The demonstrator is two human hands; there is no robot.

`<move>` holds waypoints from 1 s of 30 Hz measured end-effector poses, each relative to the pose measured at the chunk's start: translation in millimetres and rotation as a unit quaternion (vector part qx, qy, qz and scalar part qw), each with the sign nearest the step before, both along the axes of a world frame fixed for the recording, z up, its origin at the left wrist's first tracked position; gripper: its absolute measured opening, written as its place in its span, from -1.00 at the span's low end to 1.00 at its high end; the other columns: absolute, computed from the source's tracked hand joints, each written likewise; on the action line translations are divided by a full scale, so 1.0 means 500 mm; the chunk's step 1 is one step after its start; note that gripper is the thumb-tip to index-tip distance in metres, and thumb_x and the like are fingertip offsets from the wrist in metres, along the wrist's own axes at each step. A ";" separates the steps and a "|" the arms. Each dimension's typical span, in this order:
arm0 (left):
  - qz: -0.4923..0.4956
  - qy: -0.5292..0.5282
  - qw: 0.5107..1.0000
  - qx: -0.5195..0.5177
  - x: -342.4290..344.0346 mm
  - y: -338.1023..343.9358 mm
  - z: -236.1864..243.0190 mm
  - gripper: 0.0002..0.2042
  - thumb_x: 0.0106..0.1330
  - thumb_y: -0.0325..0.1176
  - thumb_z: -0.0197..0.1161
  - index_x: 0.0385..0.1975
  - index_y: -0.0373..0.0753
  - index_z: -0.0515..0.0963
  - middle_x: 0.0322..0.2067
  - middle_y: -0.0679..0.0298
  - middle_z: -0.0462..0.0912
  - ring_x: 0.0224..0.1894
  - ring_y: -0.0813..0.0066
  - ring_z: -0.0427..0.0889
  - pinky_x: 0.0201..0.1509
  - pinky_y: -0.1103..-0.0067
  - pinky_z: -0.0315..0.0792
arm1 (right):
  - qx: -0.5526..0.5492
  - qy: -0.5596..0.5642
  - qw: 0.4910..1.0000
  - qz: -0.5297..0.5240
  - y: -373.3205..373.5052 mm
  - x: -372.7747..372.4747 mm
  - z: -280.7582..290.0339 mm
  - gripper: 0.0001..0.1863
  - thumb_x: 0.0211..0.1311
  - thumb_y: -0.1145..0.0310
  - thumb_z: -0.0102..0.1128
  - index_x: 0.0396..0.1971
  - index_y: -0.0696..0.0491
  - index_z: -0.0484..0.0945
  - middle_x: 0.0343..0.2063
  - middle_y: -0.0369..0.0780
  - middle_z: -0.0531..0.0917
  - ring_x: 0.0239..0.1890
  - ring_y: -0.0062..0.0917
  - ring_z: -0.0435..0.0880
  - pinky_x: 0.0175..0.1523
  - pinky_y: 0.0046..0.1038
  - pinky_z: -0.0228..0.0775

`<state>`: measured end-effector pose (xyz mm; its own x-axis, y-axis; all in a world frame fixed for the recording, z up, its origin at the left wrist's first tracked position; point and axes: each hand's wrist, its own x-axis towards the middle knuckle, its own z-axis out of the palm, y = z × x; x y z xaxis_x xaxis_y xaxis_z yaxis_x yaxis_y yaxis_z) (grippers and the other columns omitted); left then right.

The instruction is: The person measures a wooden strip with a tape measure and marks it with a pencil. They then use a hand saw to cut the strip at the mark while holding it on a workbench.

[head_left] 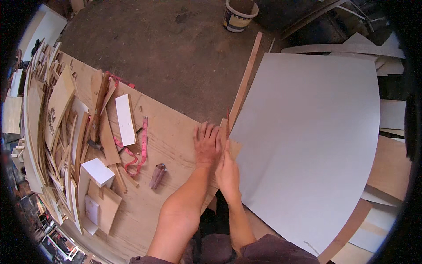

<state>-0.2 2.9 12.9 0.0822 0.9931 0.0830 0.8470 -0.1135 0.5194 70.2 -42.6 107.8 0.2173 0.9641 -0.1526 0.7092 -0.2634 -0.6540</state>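
Observation:
My left hand lies flat, fingers spread, on the plywood bench top, pressing next to a small wooden piece. My right hand rests just to its right, fingers pointing forward along the left edge of a large grey-white sheet, and seems to hold a thin tool against that edge; the grip is hard to make out. A long wooden strip runs away from the hands along the sheet's left edge.
Left on the bench lie a pink tape measure, a white board, a white block, a small dark tool and heaps of wood offcuts. A bucket stands on the floor beyond. Boards are stacked at right.

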 end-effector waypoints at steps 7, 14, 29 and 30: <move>-0.005 0.030 0.999 0.042 0.012 0.003 -0.015 -0.74 0.30 -0.28 0.10 -0.04 -0.13 0.53 0.02 0.33 0.52 0.26 0.32 0.35 0.44 0.20 0.00 | -0.155 0.032 0.987 -0.036 0.123 0.021 -0.016 -0.42 0.39 0.39 -0.13 0.39 0.08 0.08 -0.39 0.25 0.57 -0.29 0.16 0.57 -0.20 -0.07 0.40; 0.003 -0.022 1.000 0.000 0.008 0.001 0.008 -0.72 0.35 -0.28 0.07 -0.01 -0.18 0.52 0.07 0.24 0.51 0.30 0.25 0.30 0.44 0.16 -0.06 | -0.185 0.061 0.981 -0.015 0.021 0.021 0.059 -0.42 0.36 0.43 -0.15 0.38 0.09 0.11 -0.33 0.28 0.56 -0.22 0.15 0.57 -0.10 -0.10 0.40; 0.019 -0.035 0.998 0.041 0.009 -0.006 0.030 -0.69 0.32 -0.25 0.10 -0.03 -0.25 0.54 0.06 0.20 0.54 0.27 0.20 0.34 0.44 0.16 -0.04 | -0.162 0.086 0.983 0.020 0.119 0.137 0.284 -0.50 0.38 0.41 -0.20 0.31 0.16 0.23 -0.21 0.24 0.57 -0.12 0.10 0.59 -0.02 -0.14 0.41; 0.010 -0.035 0.999 0.034 0.006 -0.005 0.035 -0.66 0.30 -0.21 0.14 -0.01 -0.24 0.52 0.07 0.20 0.53 0.28 0.20 0.33 0.43 0.16 -0.04 | -0.135 0.097 0.986 0.016 0.122 0.146 0.295 -0.50 0.39 0.39 -0.20 0.31 0.16 0.23 -0.18 0.23 0.57 -0.09 0.09 0.59 0.00 -0.15 0.41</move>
<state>3.0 0.6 30.2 0.0534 0.9864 0.1552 0.8117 -0.1334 0.5687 143.0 18.5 255.2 0.1290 0.8887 -0.4400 0.5890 -0.4256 -0.6869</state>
